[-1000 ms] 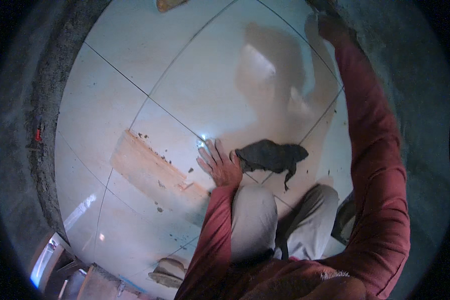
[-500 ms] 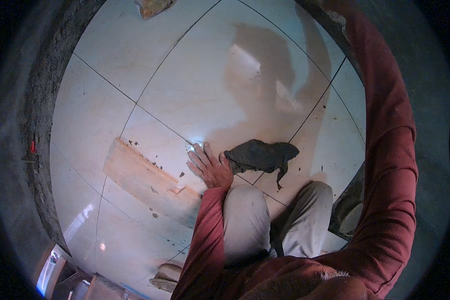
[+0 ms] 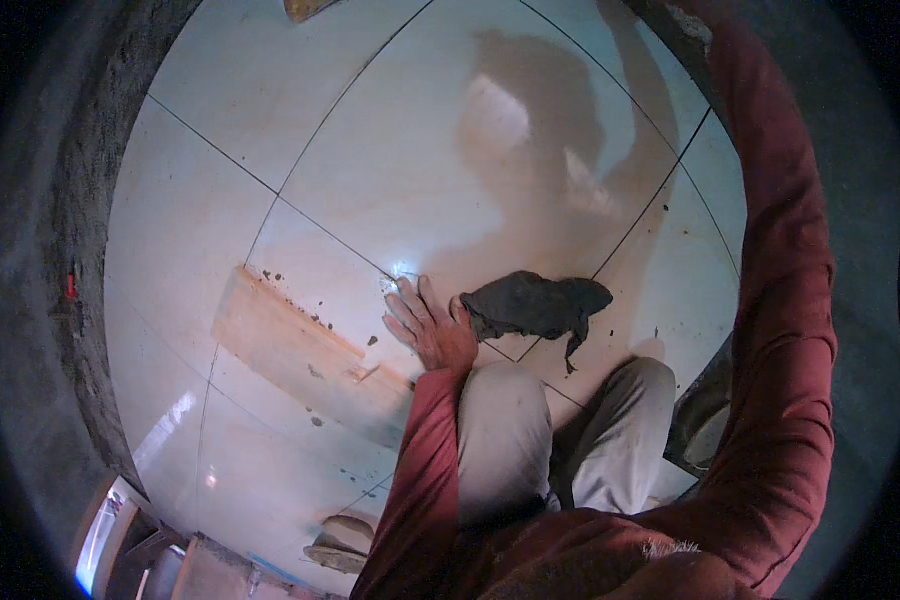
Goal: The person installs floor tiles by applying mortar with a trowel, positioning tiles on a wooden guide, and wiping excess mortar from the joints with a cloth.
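My left hand (image 3: 433, 332) lies flat on the pale tile floor (image 3: 370, 200), palm down and fingers spread, holding nothing. Beside its thumb is a crumpled dark grey cloth (image 3: 535, 306); whether thumb and cloth touch is unclear. The cloth covers part of the joints where tiles meet. My right arm (image 3: 785, 300), in a red sleeve, stretches up along the right side to the top edge. Its hand is beyond the picture, so its fingers cannot be seen. My bent knees (image 3: 505, 410) in light trousers are just behind the cloth.
Rough grey wall (image 3: 85, 250) borders the tiles at left. A pale orange strip (image 3: 290, 330), board or reflection, lies left of my hand among dark crumbs. A sandal-like shoe (image 3: 340, 543) is at lower left, a tan chunk (image 3: 305, 8) at the top. A shadow falls across the tiles.
The whole view has shifted slightly, so floor, cloth and left hand appear a little further right. My left hand stays flat beside the cloth. My right arm is still stretched out upward.
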A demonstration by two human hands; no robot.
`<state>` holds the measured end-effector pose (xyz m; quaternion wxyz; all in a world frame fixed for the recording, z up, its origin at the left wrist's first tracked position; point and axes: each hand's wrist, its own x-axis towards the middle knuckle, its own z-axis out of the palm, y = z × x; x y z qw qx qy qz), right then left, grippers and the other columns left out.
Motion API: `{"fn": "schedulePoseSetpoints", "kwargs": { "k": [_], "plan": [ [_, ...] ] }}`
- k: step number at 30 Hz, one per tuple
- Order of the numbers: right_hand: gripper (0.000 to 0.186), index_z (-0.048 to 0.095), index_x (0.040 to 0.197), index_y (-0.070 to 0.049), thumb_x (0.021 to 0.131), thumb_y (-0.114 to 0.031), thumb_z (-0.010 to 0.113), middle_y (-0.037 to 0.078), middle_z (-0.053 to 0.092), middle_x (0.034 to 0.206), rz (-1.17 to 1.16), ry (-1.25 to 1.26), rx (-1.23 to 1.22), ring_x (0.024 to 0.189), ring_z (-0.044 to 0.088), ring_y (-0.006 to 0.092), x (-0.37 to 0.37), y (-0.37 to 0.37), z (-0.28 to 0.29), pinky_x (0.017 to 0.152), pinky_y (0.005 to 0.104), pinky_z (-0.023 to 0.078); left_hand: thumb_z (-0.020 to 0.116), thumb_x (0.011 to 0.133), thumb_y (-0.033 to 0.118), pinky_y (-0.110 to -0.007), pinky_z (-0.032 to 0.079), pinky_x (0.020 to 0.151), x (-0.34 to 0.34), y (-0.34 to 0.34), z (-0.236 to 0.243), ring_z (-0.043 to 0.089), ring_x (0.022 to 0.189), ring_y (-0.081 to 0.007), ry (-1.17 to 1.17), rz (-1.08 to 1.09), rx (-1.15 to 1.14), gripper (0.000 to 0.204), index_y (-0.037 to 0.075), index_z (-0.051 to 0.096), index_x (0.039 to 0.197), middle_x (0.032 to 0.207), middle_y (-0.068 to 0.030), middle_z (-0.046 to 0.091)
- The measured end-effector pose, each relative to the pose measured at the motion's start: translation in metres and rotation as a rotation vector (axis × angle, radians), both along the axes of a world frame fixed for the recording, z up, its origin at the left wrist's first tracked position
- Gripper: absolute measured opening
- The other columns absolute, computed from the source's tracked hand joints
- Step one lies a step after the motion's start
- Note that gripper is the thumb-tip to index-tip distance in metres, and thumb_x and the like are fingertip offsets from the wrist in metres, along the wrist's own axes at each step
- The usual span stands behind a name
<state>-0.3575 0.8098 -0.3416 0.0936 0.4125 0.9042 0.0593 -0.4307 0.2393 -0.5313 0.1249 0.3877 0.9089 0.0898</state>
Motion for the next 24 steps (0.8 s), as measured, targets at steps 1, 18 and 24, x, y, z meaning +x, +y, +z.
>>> {"fn": "schedulePoseSetpoints", "kwargs": {
  "k": [1, 18, 24],
  "plan": [
    [0.041, 0.076, 0.103, -0.005, 0.092, -0.041, 0.059, 0.021, 0.074, 0.101, -0.011, 0.030, 0.000, 0.094, 0.070, 0.0377, -0.003, -0.014, 0.018, 0.083, 0.0487, 0.053, 0.060, 0.100, 0.032, -0.067, 0.004, 0.122, 0.002, -0.001, -0.003, 0.006, 0.156, -0.0480, 0.002, -0.016, 0.028, 0.071, 0.003, 0.030, 0.158, 0.168, -0.0232, 0.016],
    [0.042, 0.073, 0.109, -0.001, 0.091, -0.036, 0.058, 0.020, 0.074, 0.100, 0.088, 0.394, -0.315, 0.087, 0.071, 0.0373, -0.050, -0.051, -0.034, 0.074, 0.0487, 0.055, 0.051, 0.104, 0.034, -0.067, 0.003, 0.122, 0.000, 0.006, 0.001, 0.007, 0.155, -0.0500, -0.009, -0.034, 0.001, 0.067, 0.001, 0.031, 0.158, 0.168, -0.0261, 0.016],
    [0.035, 0.072, 0.101, 0.003, 0.084, -0.024, 0.058, 0.023, 0.073, 0.092, 0.101, -0.082, -0.228, 0.081, 0.071, 0.0371, -0.090, -0.033, -0.039, 0.068, 0.0495, 0.054, 0.050, 0.104, 0.034, -0.066, 0.002, 0.122, -0.002, 0.003, 0.000, 0.007, 0.155, -0.0500, 0.044, -0.037, -0.015, 0.066, 0.001, 0.031, 0.158, 0.168, -0.0262, 0.017]
  ]
}}
